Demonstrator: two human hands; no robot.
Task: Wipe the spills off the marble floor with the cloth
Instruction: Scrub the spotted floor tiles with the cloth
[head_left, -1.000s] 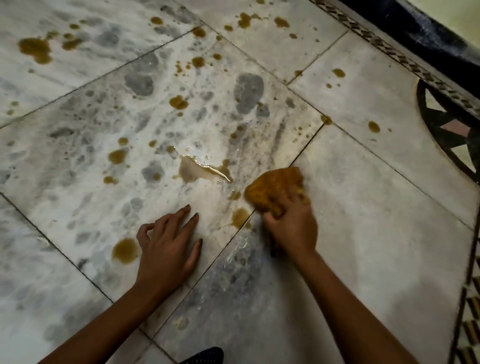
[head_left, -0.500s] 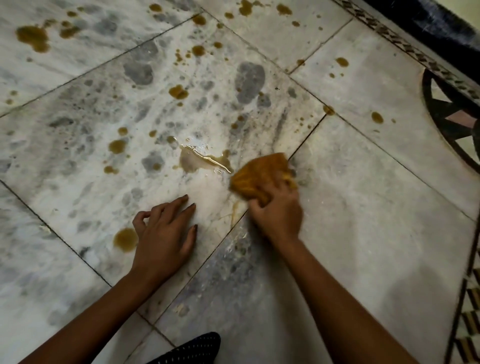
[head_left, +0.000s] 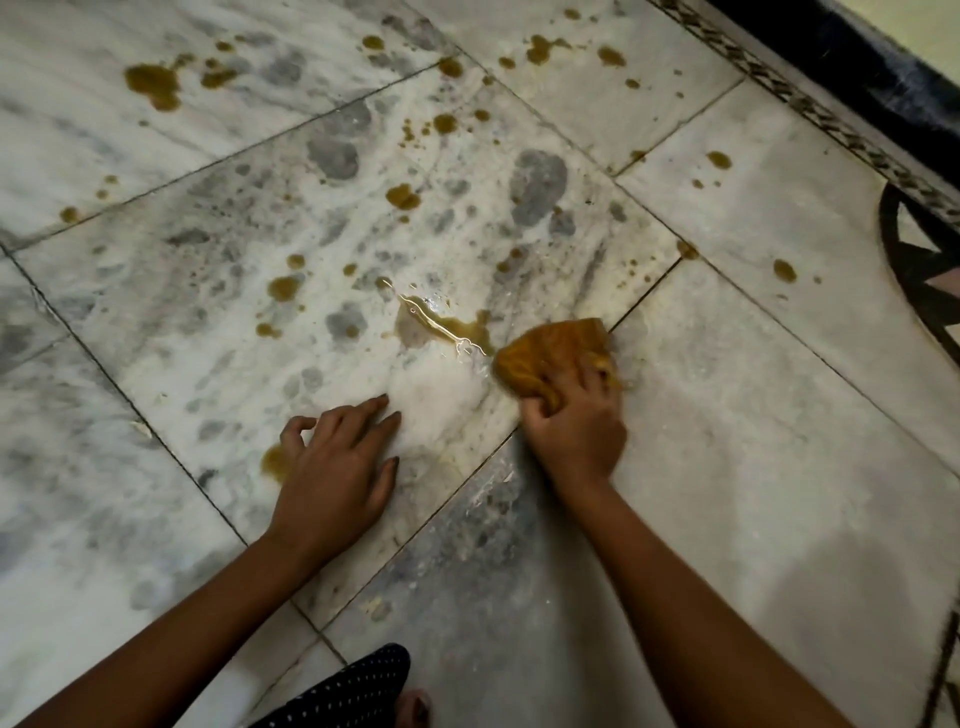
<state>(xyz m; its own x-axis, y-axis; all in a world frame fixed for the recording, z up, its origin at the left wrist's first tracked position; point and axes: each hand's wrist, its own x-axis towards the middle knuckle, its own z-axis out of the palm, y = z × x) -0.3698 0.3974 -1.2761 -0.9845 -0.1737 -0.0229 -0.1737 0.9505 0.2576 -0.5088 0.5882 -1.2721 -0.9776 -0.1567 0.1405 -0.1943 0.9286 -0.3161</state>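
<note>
The cloth (head_left: 550, 358) is a small bunched rag, soaked brownish yellow, much the colour of the spills, with crumpled folds and its far edge flat on the floor (head_left: 727, 415). The right hand (head_left: 574, 426) grips it from the near side, fingers curled over the fabric and pressing it onto the marble right at a tile joint. The cloth's left edge touches the tail of a puddle (head_left: 441, 327), a shiny brown pool with a bright glint along its rim, on the big grey-mottled tile. The left hand (head_left: 332, 467) lies flat on that tile, fingers mostly straight and spread, holding nothing. It is apart from the right hand, with pale marble between them. A round brown spot (head_left: 274, 462) sits just beside its outer edge, partly hidden by it. Farther off, brown drops (head_left: 153, 83) and blots dot the tiles. The floor is white marble with grey veins and dark joints. A patterned border (head_left: 831, 119) runs along the far right, by a dark inlay (head_left: 924, 270). Dark dotted fabric (head_left: 353, 686) shows at the near edge.
</note>
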